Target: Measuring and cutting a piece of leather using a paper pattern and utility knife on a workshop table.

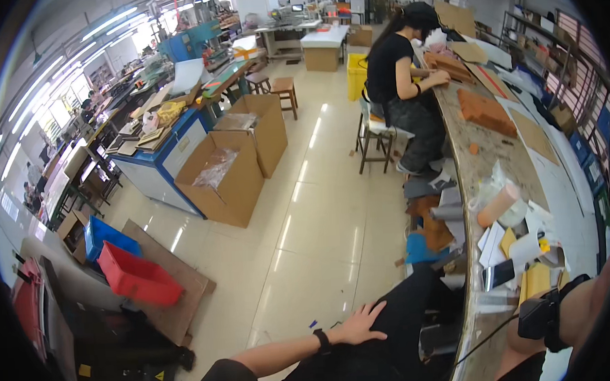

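Observation:
My left hand (362,325) lies palm down on my black-trousered thigh (406,315), its fingers spread and holding nothing. A dark band circles that wrist. At the lower right, my right forearm (582,311) is beside the workbench (481,183), with a black device (538,318) strapped round it and a cable running off. The fingers of my right hand cannot be made out. Nearest to that arm on the bench are a dark phone (499,275), yellow pieces (535,280), a white roll (525,247) and a pinkish cylinder (497,205).
Farther along the bench, a person (398,70) in black sits on a stool (376,141), hands on brown pieces. An orange-brown stack (487,112) lies on the bench. Cardboard boxes (227,194) stand left of the aisle. A red bin (137,274) and blue bin (110,238) are lower left.

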Demonstrator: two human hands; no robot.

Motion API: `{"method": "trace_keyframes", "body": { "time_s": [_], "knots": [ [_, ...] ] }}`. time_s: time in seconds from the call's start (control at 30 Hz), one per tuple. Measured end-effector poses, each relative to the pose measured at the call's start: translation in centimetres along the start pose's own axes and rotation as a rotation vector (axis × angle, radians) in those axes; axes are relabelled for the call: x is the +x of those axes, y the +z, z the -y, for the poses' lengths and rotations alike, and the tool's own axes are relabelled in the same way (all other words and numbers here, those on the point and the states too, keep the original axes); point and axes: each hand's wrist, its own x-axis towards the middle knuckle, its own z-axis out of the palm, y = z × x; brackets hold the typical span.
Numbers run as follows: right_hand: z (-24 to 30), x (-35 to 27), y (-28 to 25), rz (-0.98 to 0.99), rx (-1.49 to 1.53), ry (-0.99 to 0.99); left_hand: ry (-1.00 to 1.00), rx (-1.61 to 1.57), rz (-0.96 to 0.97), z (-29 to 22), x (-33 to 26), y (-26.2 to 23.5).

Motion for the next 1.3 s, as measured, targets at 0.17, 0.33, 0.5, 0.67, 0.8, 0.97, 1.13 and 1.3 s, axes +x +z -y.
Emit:
{"method": "trace_keyframes", "body": {
  "time_s": [0.17,0.33,0.5,0.67,0.8,0.97,1.13,1.3],
  "knots": [
    [0.4,-0.2,0.3,-0.031,0.004,-0.009,0.038,0.067,-0.008,0.8,0.1,0.5],
    [0.3,-0.3,-0.4,-0.094,0.061,-0.04,0.044,0.172,0.13,-0.2,0.4,-2.3],
    [0.6,-1.5,3.1,-0.293,0.111,0.012,0.317,0.243,0.247,-10.2,-1.7,-14.7],
    [3.3,-7.7,14.8,-0.473,0.387,0.587,0.694,0.102,-0.387,-24.7,-12.2,-26.0],
    [5.2,-11.1,18.4,-0.263,0.509,0.721,1.032,0.304,-1.016,-31.3,-13.3,-27.3],
    [8.2,-13.2,19.1,-0.093,0.606,0.829,0.947,0.304,-1.119,-33.9,-13.1,-25.2],
    [12.6,-18.1,16.4,-0.174,0.557,0.998,1.0,0.102,-0.762,-35.2,-11.4,-23.2],
    [19.3,-24.6,12.5,-0.354,0.341,1.307,1.269,0.125,-0.423,-33.0,-4.3,-21.9]
  ]
}}
